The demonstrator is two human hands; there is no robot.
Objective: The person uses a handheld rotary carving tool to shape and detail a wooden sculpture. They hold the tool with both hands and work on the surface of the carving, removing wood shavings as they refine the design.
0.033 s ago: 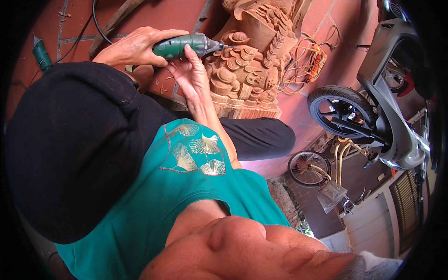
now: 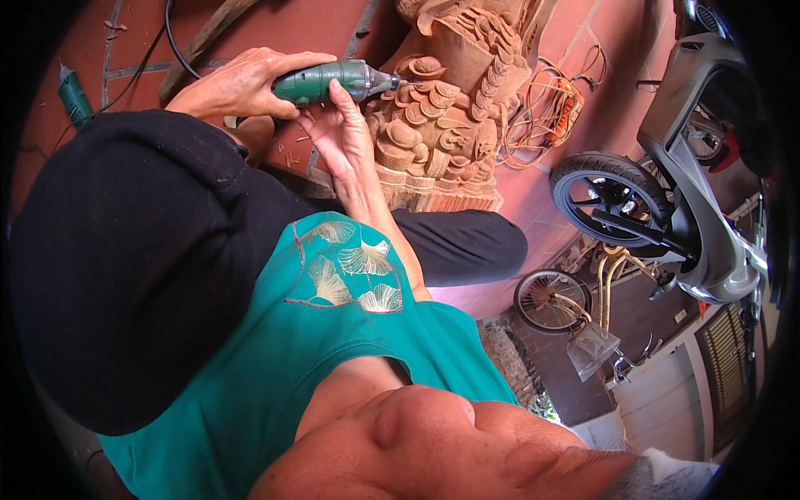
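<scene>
A green rotary tool [image 2: 321,82] with a grey collar lies almost level across the top of the view. My left hand [image 2: 233,85] is wrapped round its rear end. My right hand [image 2: 343,142] steadies the front part, thumb against the casing and fingers beneath it. The thin bit points right and meets, or nearly meets, a carved wooden sculpture [image 2: 442,108]; exact contact is too small to tell. Rounded coin-like and scale-like shapes cover the carving, which has a flat ridged base.
A second green tool [image 2: 75,98] with a cord lies at far left. Beside the sculpture are coiled orange cables [image 2: 546,117]. A wooden bar [image 2: 204,43] and shavings rest on the red tiled floor. At right stand a motorbike [image 2: 700,175] and a bicycle [image 2: 554,300].
</scene>
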